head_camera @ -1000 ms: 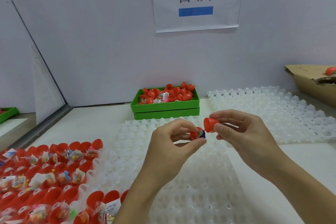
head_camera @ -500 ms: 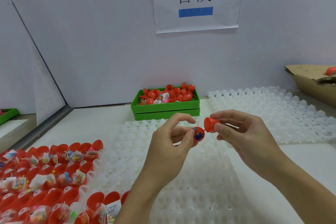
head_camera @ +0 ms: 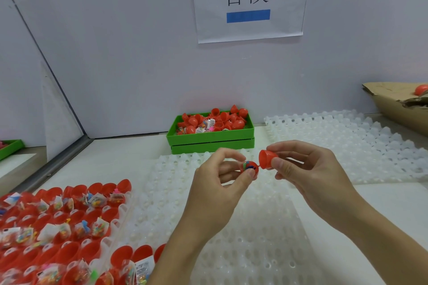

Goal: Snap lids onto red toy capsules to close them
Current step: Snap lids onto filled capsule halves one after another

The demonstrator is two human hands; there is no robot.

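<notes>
Capsule [head_camera: 250, 167], red, toy-filled, pinched by left fingers [head_camera: 247, 173]; right fingers [head_camera: 281, 164] pinch its red lid [head_camera: 267, 159].

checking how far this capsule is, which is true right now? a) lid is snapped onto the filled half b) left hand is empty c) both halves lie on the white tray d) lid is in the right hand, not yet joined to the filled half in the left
d: the right hand pinches the red lid just beside the filled capsule half, which the left hand holds, the two not yet closed together.
</notes>
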